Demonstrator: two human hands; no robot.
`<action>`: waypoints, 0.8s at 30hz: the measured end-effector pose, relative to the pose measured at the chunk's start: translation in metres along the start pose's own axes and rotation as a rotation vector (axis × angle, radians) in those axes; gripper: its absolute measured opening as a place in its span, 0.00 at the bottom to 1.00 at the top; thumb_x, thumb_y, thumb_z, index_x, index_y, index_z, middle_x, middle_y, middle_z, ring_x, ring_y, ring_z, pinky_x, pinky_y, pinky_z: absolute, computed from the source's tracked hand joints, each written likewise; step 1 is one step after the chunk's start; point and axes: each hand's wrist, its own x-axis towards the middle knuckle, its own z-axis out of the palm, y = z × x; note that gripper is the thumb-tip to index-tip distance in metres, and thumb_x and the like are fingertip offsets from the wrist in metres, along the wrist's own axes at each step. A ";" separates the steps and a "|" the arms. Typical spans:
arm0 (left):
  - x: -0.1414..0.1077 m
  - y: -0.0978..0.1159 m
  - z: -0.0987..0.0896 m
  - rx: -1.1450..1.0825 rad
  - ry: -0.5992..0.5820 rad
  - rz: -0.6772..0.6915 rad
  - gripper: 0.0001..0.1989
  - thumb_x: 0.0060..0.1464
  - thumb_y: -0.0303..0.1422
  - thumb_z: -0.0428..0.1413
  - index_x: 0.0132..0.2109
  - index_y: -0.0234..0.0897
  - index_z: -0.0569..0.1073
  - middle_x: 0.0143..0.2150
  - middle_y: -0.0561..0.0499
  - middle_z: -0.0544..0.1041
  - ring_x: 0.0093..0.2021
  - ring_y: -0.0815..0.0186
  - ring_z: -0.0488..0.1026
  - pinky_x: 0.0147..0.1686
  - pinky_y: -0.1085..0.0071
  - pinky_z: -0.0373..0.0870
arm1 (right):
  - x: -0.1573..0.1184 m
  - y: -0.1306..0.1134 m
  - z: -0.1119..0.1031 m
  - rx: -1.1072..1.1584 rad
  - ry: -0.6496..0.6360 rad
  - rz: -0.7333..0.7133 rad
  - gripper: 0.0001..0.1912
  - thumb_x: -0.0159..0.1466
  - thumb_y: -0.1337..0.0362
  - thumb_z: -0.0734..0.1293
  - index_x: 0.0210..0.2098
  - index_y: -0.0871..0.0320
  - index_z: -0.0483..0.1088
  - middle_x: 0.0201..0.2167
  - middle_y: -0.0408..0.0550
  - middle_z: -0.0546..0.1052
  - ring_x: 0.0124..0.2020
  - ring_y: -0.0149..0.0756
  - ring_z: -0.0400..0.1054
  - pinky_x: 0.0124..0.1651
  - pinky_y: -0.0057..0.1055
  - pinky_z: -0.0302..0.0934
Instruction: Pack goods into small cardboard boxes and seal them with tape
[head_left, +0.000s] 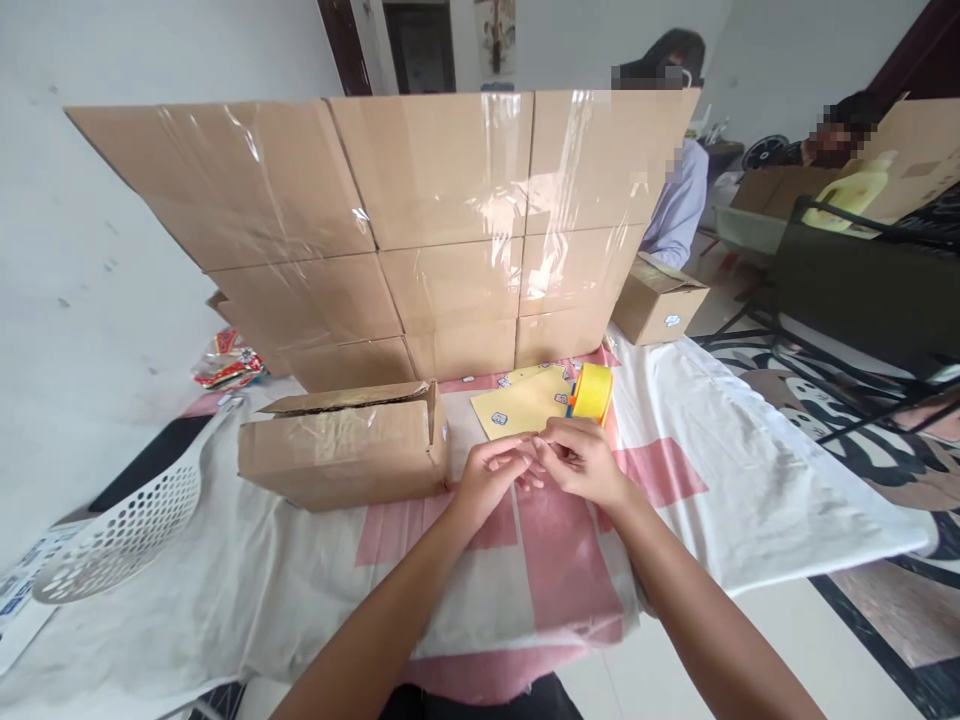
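Note:
My left hand (pixel 497 472) and my right hand (pixel 577 458) meet fingertip to fingertip above the cloth-covered table. Both are closed in a pinch; whatever lies between the fingers is too small to make out. Just beyond them are yellow sheets (pixel 517 402) with small blue-and-white stickers on them. A yellow tape roll (pixel 592 392) with orange and blue parts stands behind my right hand. To the left of my left hand sits a long cardboard box (pixel 352 450), its top flaps slightly raised.
A tall taped cardboard panel (pixel 450 210) stands across the table's back. A smaller cardboard box (pixel 660 298) is at the right. White perforated basket (pixel 135 530) and red packets (pixel 229 360) lie left. Two people sit beyond; a dark chair (pixel 862 280) stands right.

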 end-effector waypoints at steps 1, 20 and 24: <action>-0.002 0.000 0.001 -0.010 -0.021 -0.009 0.28 0.50 0.45 0.66 0.52 0.30 0.79 0.30 0.44 0.82 0.23 0.63 0.77 0.25 0.69 0.71 | 0.002 -0.003 0.000 0.018 0.020 0.008 0.15 0.68 0.66 0.64 0.24 0.54 0.64 0.17 0.38 0.59 0.18 0.28 0.53 0.24 0.30 0.48; -0.006 -0.025 -0.020 0.307 -0.015 0.006 0.13 0.57 0.34 0.57 0.47 0.34 0.79 0.19 0.59 0.65 0.18 0.73 0.64 0.20 0.75 0.60 | 0.153 -0.082 -0.014 0.505 -0.086 0.416 0.14 0.66 0.57 0.67 0.27 0.58 0.70 0.21 0.38 0.64 0.23 0.27 0.55 0.27 0.26 0.50; -0.007 -0.025 -0.022 0.440 -0.112 0.038 0.06 0.54 0.28 0.55 0.37 0.34 0.77 0.19 0.59 0.64 0.20 0.74 0.60 0.21 0.76 0.56 | 0.166 -0.075 0.040 0.631 -0.429 0.593 0.14 0.62 0.53 0.68 0.30 0.58 0.74 0.23 0.39 0.68 0.26 0.28 0.59 0.29 0.26 0.52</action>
